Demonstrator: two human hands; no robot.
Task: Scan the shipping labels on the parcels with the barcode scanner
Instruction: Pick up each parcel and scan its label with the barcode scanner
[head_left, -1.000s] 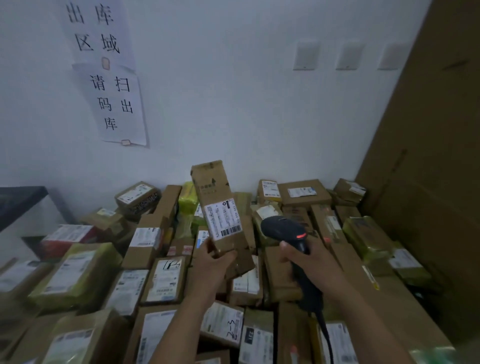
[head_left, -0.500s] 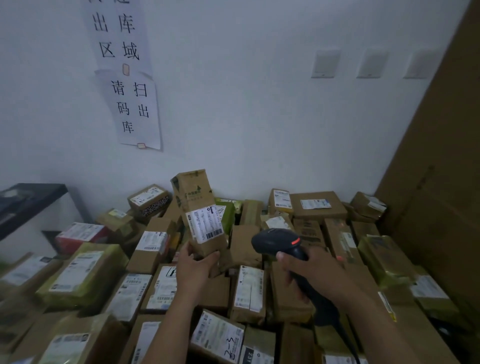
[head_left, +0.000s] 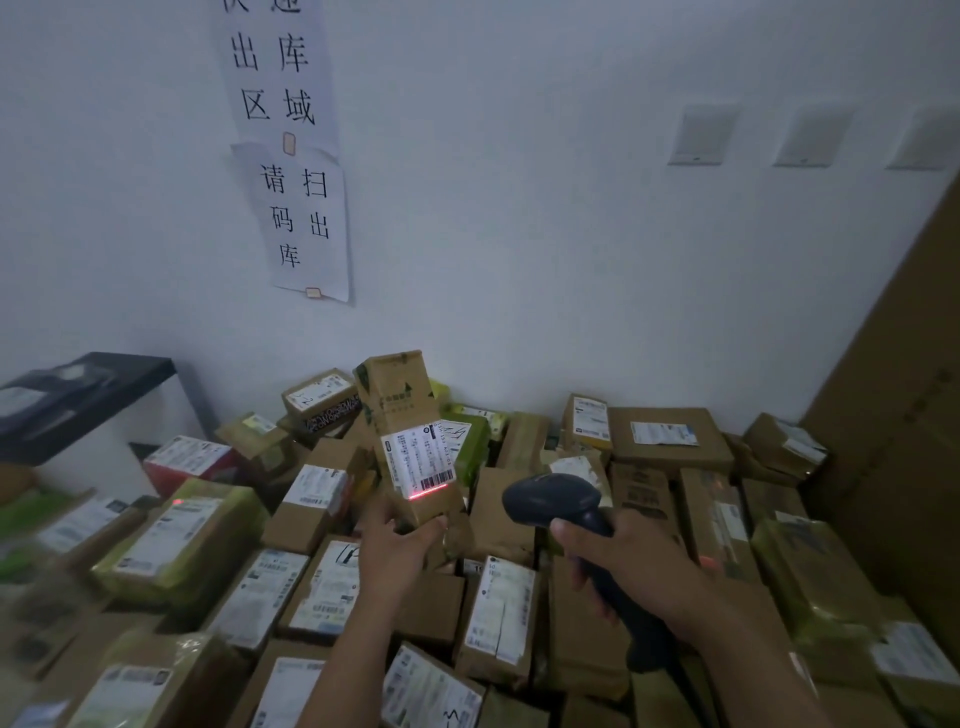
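Observation:
My left hand (head_left: 397, 545) grips the lower end of a tall brown cardboard parcel (head_left: 402, 410) and holds it upright above the pile. Its white shipping label (head_left: 418, 457) faces me, and a red scan line glows across the label's bottom edge. My right hand (head_left: 618, 561) grips the handle of a black barcode scanner (head_left: 553, 501), whose head points left at the label from a short distance.
Several cardboard and green-wrapped parcels (head_left: 498, 608) with white labels cover the surface below, up to the white wall. A large brown board (head_left: 904, 395) leans at the right. A dark box (head_left: 78, 395) sits at the left. Paper signs (head_left: 291, 156) hang on the wall.
The parcel and scanner stay in my hands and sit slightly closer together. A red scan line now lights the bottom of the label. The camera has tilted and shifted.

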